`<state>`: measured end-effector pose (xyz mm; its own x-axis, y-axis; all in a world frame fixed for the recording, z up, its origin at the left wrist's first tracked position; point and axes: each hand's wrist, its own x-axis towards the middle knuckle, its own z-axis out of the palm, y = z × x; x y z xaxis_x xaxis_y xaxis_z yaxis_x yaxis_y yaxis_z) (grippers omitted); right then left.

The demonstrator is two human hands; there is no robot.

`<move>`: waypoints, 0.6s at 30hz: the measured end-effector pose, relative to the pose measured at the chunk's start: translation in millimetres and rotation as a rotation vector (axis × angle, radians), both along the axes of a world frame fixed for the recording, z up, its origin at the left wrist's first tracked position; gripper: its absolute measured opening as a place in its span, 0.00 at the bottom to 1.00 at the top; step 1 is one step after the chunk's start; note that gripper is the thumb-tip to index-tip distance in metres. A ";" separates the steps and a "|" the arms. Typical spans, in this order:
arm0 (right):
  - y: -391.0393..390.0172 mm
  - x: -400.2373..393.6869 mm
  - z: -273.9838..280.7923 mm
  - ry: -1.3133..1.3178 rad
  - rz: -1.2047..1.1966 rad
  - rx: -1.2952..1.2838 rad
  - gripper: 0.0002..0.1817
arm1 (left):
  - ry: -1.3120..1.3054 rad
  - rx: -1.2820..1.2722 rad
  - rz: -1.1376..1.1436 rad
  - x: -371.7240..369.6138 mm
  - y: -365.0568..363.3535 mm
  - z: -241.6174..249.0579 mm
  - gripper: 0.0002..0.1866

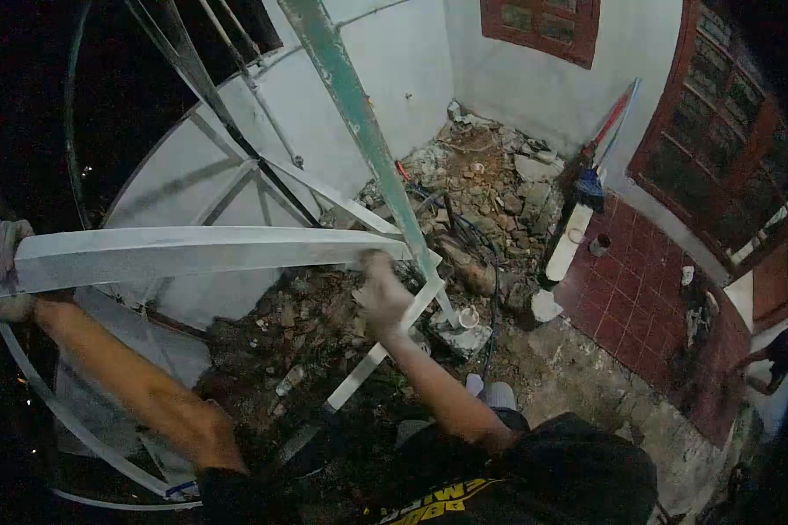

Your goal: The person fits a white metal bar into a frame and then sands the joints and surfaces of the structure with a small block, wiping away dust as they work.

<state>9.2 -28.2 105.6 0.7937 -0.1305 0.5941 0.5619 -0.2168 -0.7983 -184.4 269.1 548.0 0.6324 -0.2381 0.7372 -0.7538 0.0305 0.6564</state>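
Observation:
I look down from a height onto a white metal bar (193, 252) that runs across in front of me. My left hand (7, 278) is closed around the bar's far left end, with a pale cloth or glove about the fingers. My right hand (380, 293) is blurred; it grips the bar's right end from below, where the bar meets a slanted green pole (359, 122). A thinner white strut (385, 346) slopes down under my right wrist. Both forearms are bare, stretched out from a black shirt.
A large white dish-like frame with ribs (228, 166) lies behind the bar. Rubble and broken bricks (481, 184) cover the ground far below. At the right are a red tiled floor (630, 289), a blue-headed broom (591, 184), a white tube (567, 245) and red-framed windows (718, 131).

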 end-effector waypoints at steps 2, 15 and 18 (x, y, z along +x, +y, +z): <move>-6.2 6.3 -28.8 0.362 -0.039 -0.015 0.14 | -0.032 -0.073 -0.020 3.3 1.7 -5.7 0.16; 37.3 -39.8 92.6 -0.566 0.184 0.023 0.13 | -0.227 -0.399 -0.120 23.2 -10.9 -26.2 0.19; 20.7 -13.9 38.2 -0.215 0.037 0.025 0.13 | -0.303 -0.397 -0.161 35.0 -11.4 -29.2 0.20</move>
<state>-4.7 -7.5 143.8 0.6535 -0.1205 0.7473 0.7270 -0.1750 -0.6639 -149.4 257.7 518.8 0.3549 0.0200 0.9347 -0.8733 0.3639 0.3238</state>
